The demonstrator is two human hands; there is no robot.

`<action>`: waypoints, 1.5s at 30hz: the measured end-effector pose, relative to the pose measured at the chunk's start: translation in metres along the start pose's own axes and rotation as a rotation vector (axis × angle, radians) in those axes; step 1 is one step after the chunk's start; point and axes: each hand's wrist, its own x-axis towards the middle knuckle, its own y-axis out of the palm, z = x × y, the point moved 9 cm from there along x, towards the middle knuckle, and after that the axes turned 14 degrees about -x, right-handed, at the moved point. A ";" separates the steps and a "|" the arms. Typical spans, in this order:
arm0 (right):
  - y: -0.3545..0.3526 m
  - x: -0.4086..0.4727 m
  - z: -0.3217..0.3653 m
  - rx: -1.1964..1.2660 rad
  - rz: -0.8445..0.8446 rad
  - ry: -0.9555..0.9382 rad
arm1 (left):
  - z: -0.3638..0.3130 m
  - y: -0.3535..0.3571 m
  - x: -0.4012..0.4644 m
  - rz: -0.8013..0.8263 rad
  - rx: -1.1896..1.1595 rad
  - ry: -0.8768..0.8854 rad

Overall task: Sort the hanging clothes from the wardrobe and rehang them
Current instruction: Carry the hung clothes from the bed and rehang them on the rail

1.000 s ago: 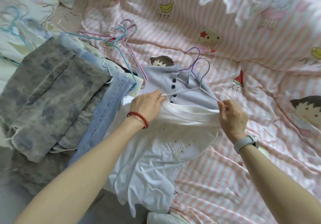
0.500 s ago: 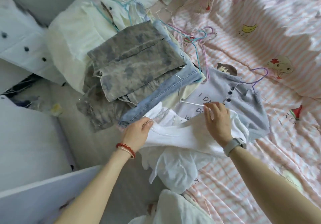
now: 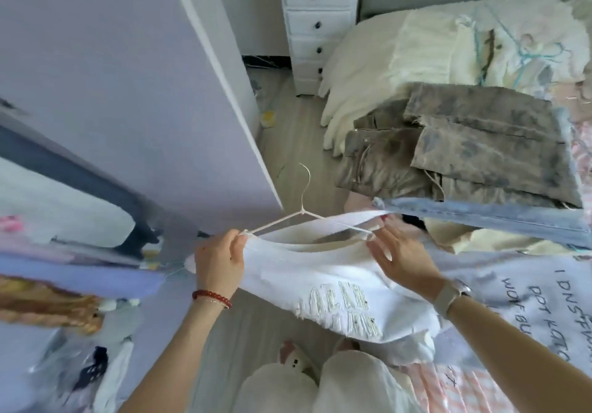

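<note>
Both hands on white top [image 3: 336, 284]: left hand [image 3: 219, 260] pinches shoulder and wire hanger [image 3: 298, 214]; right hand [image 3: 403, 257], fingers spread, steadies far shoulder for rehanging.

A strip of bare floor [image 3: 290, 143] runs from the person's legs toward the white drawer unit [image 3: 315, 24], and this is the open lane. On its left stands the wardrobe door [image 3: 134, 69], its edge close to the hook of the white hanger [image 3: 298, 201]. On the right the bed [image 3: 368, 47] crowds in, its stacked trousers [image 3: 464, 149] and a denim piece [image 3: 480, 217] overhanging the edge (just beside the right hand [image 3: 403, 255]). Beyond the left hand [image 3: 219, 262], hanging clothes [image 3: 64, 271] fill the wardrobe side.
</note>
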 end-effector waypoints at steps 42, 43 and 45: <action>-0.080 0.166 0.764 0.593 -0.025 -0.889 | 0.041 -0.586 -0.145 -1.334 0.976 -0.073; -0.084 0.173 0.774 0.599 -0.041 -0.881 | 0.041 -0.595 -0.136 -1.315 1.039 -0.119; -0.089 0.187 0.790 0.602 -0.082 -0.856 | 0.053 -0.612 -0.125 -1.286 1.066 -0.218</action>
